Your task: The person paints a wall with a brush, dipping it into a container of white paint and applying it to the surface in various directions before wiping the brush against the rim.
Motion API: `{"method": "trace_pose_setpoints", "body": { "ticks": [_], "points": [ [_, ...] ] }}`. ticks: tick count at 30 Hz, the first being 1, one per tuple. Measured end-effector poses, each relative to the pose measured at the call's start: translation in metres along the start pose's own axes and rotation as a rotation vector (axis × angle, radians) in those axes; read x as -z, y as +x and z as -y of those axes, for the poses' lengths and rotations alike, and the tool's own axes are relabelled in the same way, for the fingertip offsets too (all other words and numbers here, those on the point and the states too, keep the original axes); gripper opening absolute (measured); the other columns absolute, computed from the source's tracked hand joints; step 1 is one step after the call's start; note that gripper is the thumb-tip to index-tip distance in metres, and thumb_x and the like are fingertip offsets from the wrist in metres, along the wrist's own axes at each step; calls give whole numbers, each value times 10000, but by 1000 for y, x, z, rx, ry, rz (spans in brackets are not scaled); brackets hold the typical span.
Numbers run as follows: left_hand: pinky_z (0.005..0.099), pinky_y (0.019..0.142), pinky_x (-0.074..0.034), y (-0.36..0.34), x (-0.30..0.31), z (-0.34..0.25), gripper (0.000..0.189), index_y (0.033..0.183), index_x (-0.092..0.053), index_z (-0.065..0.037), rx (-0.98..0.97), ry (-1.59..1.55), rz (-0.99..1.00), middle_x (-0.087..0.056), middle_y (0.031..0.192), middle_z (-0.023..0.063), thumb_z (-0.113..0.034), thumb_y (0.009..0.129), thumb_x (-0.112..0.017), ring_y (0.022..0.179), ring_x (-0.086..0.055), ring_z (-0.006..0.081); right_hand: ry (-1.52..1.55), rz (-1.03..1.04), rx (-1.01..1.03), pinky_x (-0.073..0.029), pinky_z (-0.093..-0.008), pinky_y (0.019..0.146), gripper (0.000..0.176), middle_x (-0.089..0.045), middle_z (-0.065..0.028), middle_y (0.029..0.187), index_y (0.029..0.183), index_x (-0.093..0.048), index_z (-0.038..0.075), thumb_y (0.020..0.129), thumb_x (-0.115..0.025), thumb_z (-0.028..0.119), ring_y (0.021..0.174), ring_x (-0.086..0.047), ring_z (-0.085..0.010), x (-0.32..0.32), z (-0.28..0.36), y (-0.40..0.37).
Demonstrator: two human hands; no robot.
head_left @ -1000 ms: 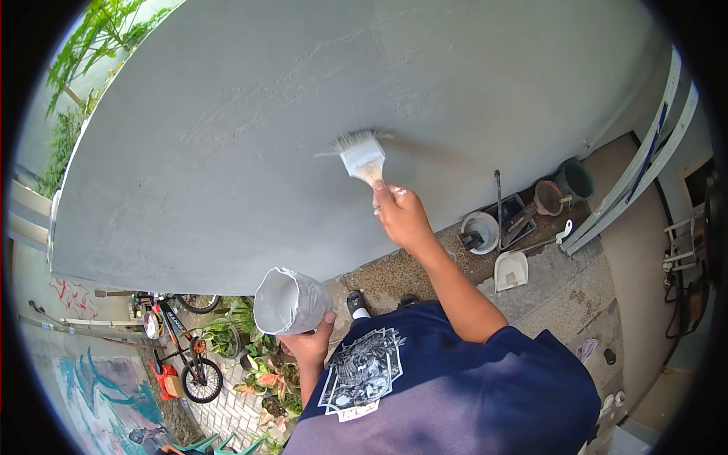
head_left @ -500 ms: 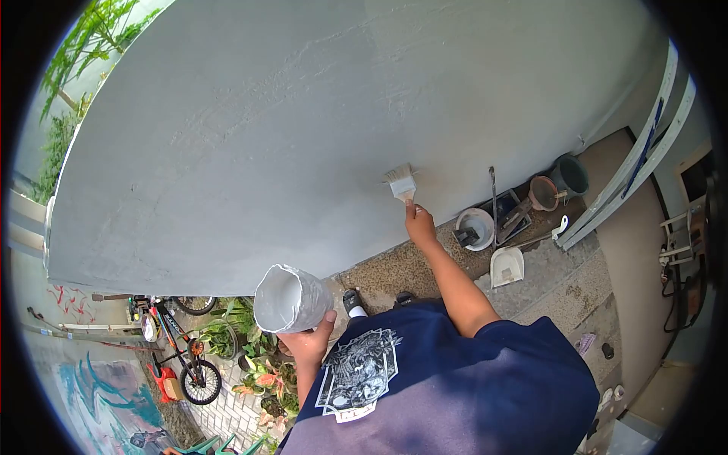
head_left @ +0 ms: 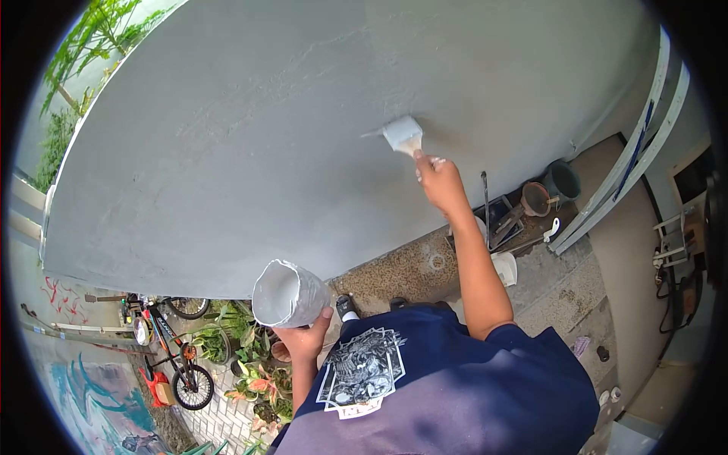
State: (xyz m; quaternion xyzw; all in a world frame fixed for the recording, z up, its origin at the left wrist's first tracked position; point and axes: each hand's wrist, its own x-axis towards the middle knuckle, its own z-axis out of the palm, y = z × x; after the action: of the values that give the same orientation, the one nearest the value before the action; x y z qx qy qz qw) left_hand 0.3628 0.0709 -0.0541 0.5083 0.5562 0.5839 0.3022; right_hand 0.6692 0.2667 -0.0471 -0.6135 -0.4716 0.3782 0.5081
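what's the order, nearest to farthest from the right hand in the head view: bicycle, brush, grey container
1. Brush: gripped in the right hand.
2. Grey container: in the left hand, toward lower left.
3. Bicycle: past the container, farther lower left.

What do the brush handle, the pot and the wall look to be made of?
Brush handle: probably wood, pale tan, though whitish smears leave this open.
Pot: perhaps thin plastic, judging by its wavy, uneven rim; a grey-white coating hides its own finish.
Wall: likely plaster or cement, mostly matte grey, with rough raised streaks.
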Motion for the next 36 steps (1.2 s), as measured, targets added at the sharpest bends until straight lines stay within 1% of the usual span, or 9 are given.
{"method": "trace_pose_setpoints", "body": {
  "ticks": [3,8,13,17,19,23,30,32,36],
  "points": [
    [407,988,-488,12,-11,-13,841,1326,-463,43,-22,-70,56,-597,1219,157,-182,658,-920,1107,-612,256,194,-35,164,-377,-302,509,528,-464,-1,550,666,-544,14,1009,-557,415,528,-415,-102,9,72,6],
    [404,988,-482,14,-22,-19,837,1310,-496,45,10,-90,67,-610,1214,151,-214,644,-931,1108,-612,259,225,-10,393,-375,-307,514,535,-459,3,569,664,-515,27,1019,-547,426,544,-419,-96,25,175,29],
    [395,980,-485,17,-22,-13,842,1311,-496,43,-67,-52,58,-605,1222,148,-252,656,-935,1109,-611,253,115,-83,295,-434,-373,567,553,-518,-79,567,718,-550,-10,1030,-510,444,554,-479,-174,-31,26,48],
    [410,1007,-470,9,-14,-8,887,1382,-405,57,-22,-87,58,-576,1248,170,-209,692,-894,1126,-598,266,-47,-51,-8,-443,-373,550,566,-571,-105,592,768,-611,-30,1021,-500,463,539,-572,-222,-55,-146,8],
    [394,979,-488,7,-15,-9,862,1349,-440,44,6,-102,22,-590,1226,149,-219,680,-914,1103,-610,248,-23,89,-414,-334,-338,394,534,-521,-28,570,700,-554,21,1014,-531,452,406,-428,-135,-44,-166,-13],
    [390,972,-492,8,-10,-3,851,1333,-456,36,-60,-51,46,-590,1220,141,-218,670,-925,1100,-612,243,1,145,-687,-304,-348,362,496,-523,-34,567,745,-571,10,1007,-544,429,391,-421,-142,-39,-198,-10],
    [397,985,-481,11,-12,-6,831,1321,-481,38,-25,-52,24,-589,1230,148,-220,667,-925,1118,-602,251,49,324,-297,-263,-252,389,394,-491,12,565,767,-569,40,1020,-552,342,413,-359,-59,-50,-20,-18],
    [403,988,-482,15,-17,-8,876,1364,-425,55,-150,-89,42,-569,1260,161,-248,695,-903,1118,-599,260,209,278,-111,-258,-217,405,388,-463,45,568,762,-562,70,1034,-544,345,442,-349,-26,-43,34,-27],
    [393,968,-484,16,-8,-3,830,1307,-504,43,12,-31,74,-617,1201,146,-263,661,-927,1095,-616,255,383,84,311,-330,-247,474,453,-481,29,591,717,-543,32,1036,-540,353,520,-384,-42,-20,162,-16]
  ]
}}
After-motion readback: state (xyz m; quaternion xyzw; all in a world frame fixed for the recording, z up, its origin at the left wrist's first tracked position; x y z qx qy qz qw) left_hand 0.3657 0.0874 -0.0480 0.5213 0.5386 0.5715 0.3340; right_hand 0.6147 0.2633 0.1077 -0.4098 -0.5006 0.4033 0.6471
